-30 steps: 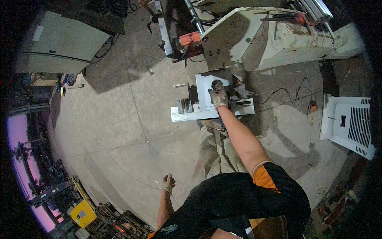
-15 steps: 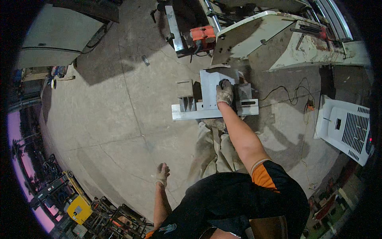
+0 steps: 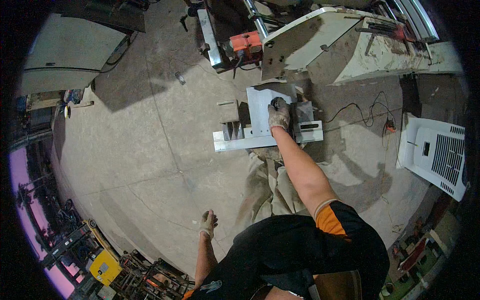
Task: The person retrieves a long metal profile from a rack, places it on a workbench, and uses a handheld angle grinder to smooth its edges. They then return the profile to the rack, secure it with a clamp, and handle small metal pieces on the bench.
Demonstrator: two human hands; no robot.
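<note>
My right hand, in a light knitted glove, reaches out over a pale grey metal plate. Its fingers are closed around a small dark thing pressed against the plate; most of that thing is hidden, so its kind is unclear. The plate lies across a long silvery metal bar with slots near its right end. A block-like metal piece stands to the left of the plate, and another metal block to the right. Low and to the left, my gloved left hand hangs above the concrete floor, empty, its fingers loosely apart.
A large off-white machine frame with an orange-red motor stands beyond the plate. A white vented panel and a looped cable lie to the right. A yellow machine is at lower left.
The view has shifted slightly, moving the plate and machine a little left. My right hand stays closed on the dark thing at the plate. My left hand has moved slightly right and down.
</note>
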